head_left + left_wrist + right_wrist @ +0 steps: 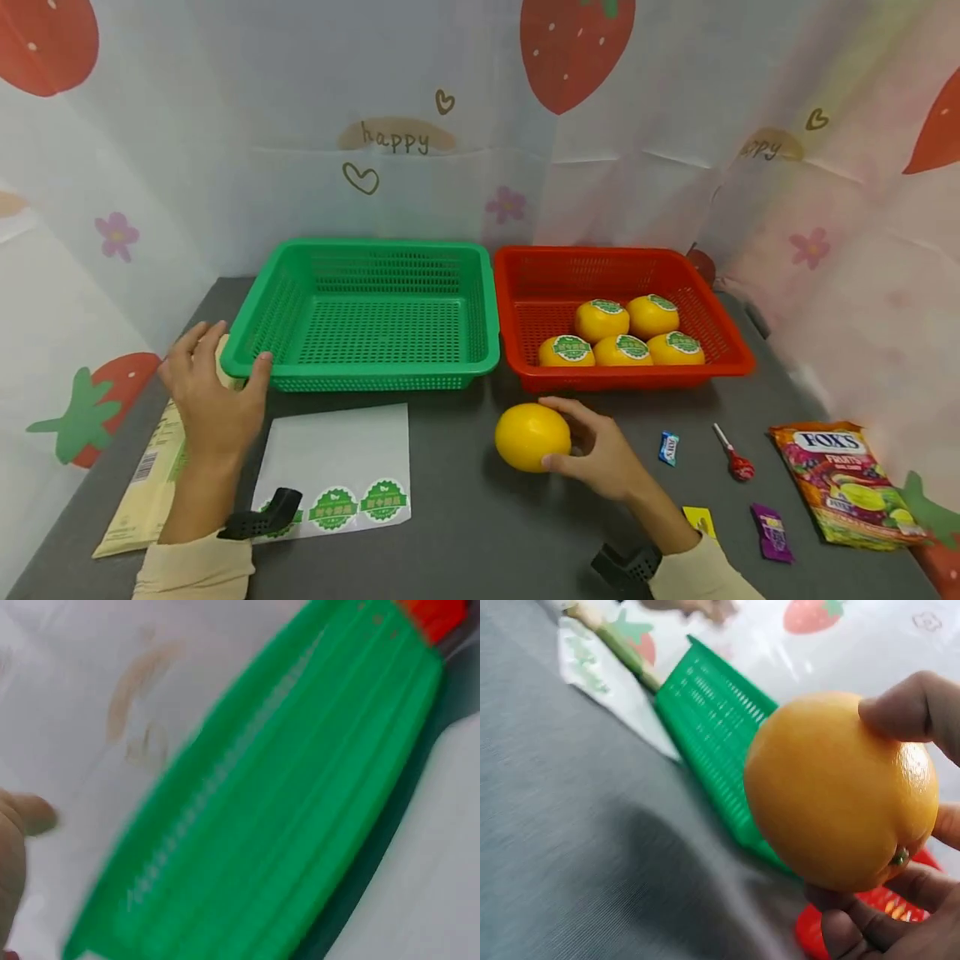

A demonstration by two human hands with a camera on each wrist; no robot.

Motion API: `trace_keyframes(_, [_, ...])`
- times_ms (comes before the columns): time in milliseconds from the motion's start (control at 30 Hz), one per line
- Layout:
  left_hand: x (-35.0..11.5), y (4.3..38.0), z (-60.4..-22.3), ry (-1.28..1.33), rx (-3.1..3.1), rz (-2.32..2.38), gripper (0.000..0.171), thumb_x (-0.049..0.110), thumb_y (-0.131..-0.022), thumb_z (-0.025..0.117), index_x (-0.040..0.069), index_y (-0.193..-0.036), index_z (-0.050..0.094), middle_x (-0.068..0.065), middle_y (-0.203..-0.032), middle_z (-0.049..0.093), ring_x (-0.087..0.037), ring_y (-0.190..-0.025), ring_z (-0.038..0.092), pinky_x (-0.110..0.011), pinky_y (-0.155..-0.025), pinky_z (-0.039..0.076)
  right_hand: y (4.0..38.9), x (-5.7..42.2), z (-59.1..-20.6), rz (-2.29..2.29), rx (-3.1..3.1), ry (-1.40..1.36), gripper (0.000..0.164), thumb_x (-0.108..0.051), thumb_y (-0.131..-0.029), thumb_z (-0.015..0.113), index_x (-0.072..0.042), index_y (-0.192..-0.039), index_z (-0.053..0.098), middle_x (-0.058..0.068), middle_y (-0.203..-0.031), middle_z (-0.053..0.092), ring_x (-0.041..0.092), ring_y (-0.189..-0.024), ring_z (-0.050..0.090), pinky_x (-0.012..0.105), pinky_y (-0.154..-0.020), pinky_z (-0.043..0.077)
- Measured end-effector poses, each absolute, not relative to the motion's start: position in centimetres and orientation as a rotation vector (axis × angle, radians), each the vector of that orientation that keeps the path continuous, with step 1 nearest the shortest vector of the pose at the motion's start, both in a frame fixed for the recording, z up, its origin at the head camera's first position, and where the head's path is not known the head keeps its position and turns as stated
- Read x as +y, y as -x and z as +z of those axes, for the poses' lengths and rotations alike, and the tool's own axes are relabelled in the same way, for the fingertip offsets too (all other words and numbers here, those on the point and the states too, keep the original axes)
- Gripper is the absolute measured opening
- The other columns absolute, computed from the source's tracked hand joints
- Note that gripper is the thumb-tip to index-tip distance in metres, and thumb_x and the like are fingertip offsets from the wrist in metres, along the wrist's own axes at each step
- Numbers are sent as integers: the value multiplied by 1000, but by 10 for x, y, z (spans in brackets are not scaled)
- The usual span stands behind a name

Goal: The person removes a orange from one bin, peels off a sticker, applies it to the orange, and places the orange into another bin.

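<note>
My right hand (600, 454) grips an orange (531, 437) by its right side, thumb and fingers curled round it. In the right wrist view the orange (832, 787) is held above the grey table, its stem end showing and no sticker on the visible skin. My left hand (213, 400) is beside the left front corner of the green basket (360, 371), fingers apart and holding nothing visible; whether it touches the rim I cannot tell. Below it lies a white sheet (330, 446) with several green round stickers (383, 500) along its near edge.
A red basket (517, 333) holds several stickered oranges (602, 320). A pale yellow package (142, 492) lies partly under the left arm. On the right are a blue-wrapped sweet (669, 447), a lollipop (739, 465), a purple sweet (772, 532), a yellow packet (700, 522) and a FOX'S bag (847, 487).
</note>
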State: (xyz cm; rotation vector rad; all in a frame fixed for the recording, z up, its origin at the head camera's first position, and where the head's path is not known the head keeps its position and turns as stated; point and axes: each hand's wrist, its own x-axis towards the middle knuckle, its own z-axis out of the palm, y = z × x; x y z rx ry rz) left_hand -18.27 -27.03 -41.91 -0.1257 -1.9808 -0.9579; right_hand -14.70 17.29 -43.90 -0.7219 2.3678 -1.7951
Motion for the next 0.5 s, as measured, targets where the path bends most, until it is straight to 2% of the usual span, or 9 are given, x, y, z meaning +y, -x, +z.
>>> trace_keyframes(67, [-251,171,-414,258,-1919,-933,48,24,-85,69,-7,-121,61,-27,-123,53,-46,-115,42,-52,-98,29,143,179,-449,-1776,2370,709,60,-8,-84,74,-6,-139,50,11,-129,55,30,-102,60,39,-86,50])
trace_keyframes(133, [-231,159,-416,395,-1935,-960,42,25,-87,68,-6,-115,64,-24,-115,59,-42,-110,49,-43,-96,35,141,181,-459,-1754,2380,691,61,-9,-85,74,-6,-140,49,10,-130,55,28,-103,60,39,-87,49])
trace_keyframes(267, [-202,139,-436,561,-2114,-1119,28,6,-85,71,-1,-111,68,-12,-109,65,-30,-104,56,-29,-89,40,142,182,-473,-1725,2397,667,63,-6,-84,74,-5,-142,47,9,-133,53,25,-105,58,37,-89,48])
trace_keyframes(367, [-193,131,-459,588,-2219,-1190,26,-5,-79,71,0,-105,70,-5,-105,66,-24,-101,57,-30,-85,41,141,182,-475,-1718,2415,687,64,-2,-84,73,-2,-142,46,12,-135,53,28,-107,56,38,-90,47])
trace_keyframes(500, [-191,123,-486,588,-2355,-1151,16,-1,-77,73,2,-93,73,-1,-99,66,-23,-98,56,-38,-84,42,134,180,-463,-1707,2422,731,62,1,-84,72,4,-140,46,17,-135,51,32,-110,54,37,-93,45])
